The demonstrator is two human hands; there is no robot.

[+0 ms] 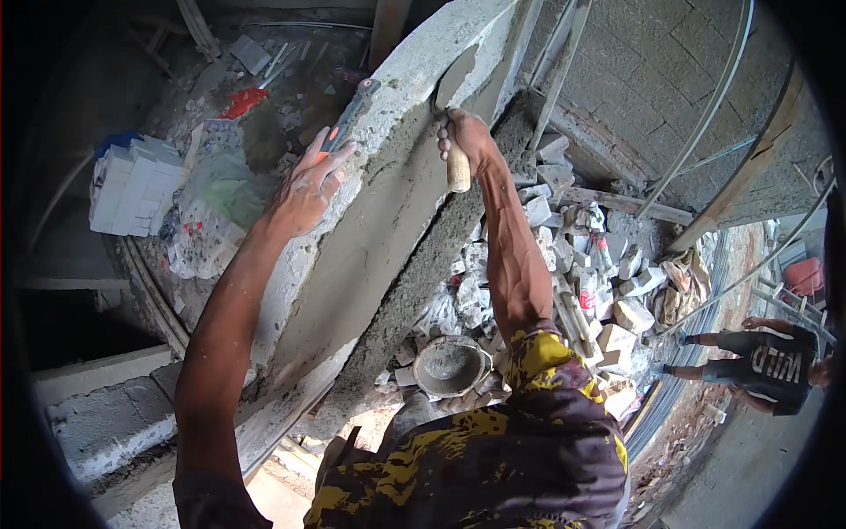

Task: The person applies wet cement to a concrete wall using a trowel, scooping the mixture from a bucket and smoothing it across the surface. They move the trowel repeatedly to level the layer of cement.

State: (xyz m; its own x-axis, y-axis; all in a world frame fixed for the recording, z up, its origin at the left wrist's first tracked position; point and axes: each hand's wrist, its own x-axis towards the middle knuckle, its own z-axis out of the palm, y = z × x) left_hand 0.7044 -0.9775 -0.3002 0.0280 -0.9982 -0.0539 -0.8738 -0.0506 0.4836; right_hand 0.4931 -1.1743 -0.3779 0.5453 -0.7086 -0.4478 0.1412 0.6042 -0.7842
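My left hand (pixel 304 194) grips the near end of a short grey spirit level (pixel 354 108) with orange parts, fingers on both sides of it. The level lies along the rough left edge of a concrete wall top (pixel 295 264). My right hand (pixel 469 141) is closed round a trowel, whose pale wooden handle (pixel 458 169) sticks out below the fist. Its metal blade (pixel 456 78) points away and lies over the wall near its far right side. Wet grey mortar (pixel 352 242) covers a long smooth strip between my arms.
Rubble and broken blocks (pixel 617 309) lie to the right, with a mortar bucket (pixel 451 366) near my body. A stack of white blocks (pixel 137 185) and plastic bags (pixel 216 203) stand left. Another person (pixel 767 361) is at far right. Timber props (pixel 560 75) lean beyond the trowel.
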